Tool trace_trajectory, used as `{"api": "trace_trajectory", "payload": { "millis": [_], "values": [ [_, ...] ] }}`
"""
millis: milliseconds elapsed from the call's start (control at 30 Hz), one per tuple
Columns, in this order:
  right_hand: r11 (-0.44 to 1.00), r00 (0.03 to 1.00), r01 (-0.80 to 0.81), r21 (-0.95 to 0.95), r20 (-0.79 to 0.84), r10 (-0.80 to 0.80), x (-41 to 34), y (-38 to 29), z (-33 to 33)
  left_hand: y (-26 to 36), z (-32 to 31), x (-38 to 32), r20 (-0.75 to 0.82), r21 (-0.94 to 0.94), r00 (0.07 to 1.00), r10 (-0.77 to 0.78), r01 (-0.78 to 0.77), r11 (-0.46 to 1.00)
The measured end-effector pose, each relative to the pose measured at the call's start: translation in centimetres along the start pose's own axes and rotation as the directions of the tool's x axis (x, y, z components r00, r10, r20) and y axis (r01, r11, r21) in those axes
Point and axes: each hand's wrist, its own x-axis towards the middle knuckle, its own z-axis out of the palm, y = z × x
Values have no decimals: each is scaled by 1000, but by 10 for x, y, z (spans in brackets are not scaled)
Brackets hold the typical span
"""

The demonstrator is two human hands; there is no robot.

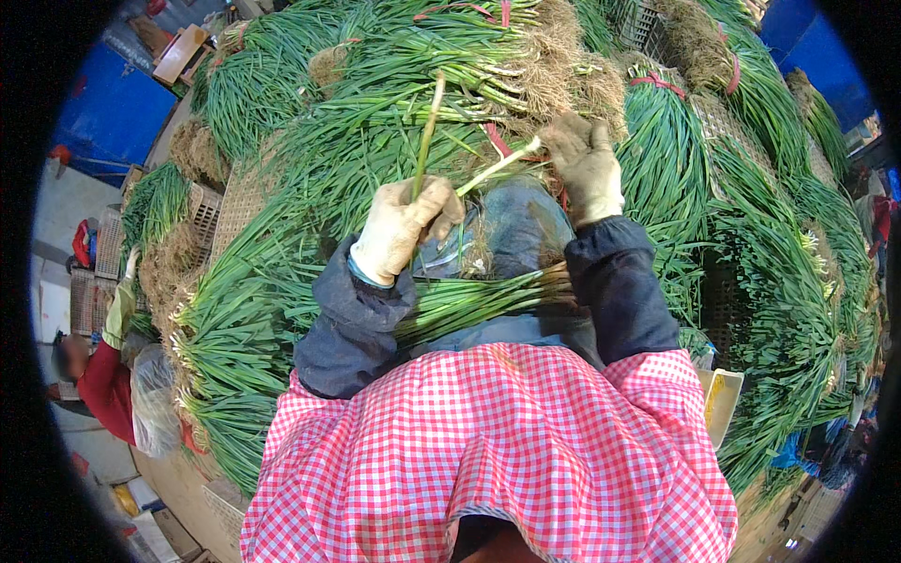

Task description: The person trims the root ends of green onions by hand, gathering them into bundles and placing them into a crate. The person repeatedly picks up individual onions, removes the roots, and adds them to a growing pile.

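Note:
Both hands wear pale, soiled work gloves. My left hand (pixel 415 214) is closed around a green allium stalk (pixel 429 134) that points up from the fist. A second stalk with a white lower end (pixel 501 167) slants between the hands, its lower part at my left fingers. At its white end is my right hand (pixel 583 162), its fingers partly curled near the roots; whether they pinch it is hard to tell. Below the hands, a bundle of green stalks (pixel 486 299) lies across my lap. Rooted stalks (pixel 479 74) are heaped in front of me.
Red-tied bundles (pixel 658 127) stand to the right, with plastic crates (pixel 725 288) among them. More stalks (pixel 239 352) are piled at the left. A co-worker in a red sleeve (pixel 105 394) is at the far left. A pale plastic container (pixel 723 405) sits by my right side.

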Motion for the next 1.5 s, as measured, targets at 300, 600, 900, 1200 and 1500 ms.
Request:
{"api": "trace_trajectory", "payload": {
  "millis": [300,600,900,1200,1500],
  "values": [
    [948,887,-47,-314,423,184,-42,-11,42,10,15,12,-125,-276,992,-26,-10,961],
    [-344,507,702,-624,777,-373,52,56,68,25,-65,-25,-181,-71,984,-3,-10,997],
    [45,526,834,-550,767,-368,42,27,62,25,-68,-24,-319,35,943,93,-86,996],
    [911,822,90,-403,546,160,-45,-58,49,25,-33,47,238,644,827,509,-527,554],
    [950,797,173,-261,603,21,-59,-6,45,19,16,29,-35,331,984,177,-155,931]
  ]
}}
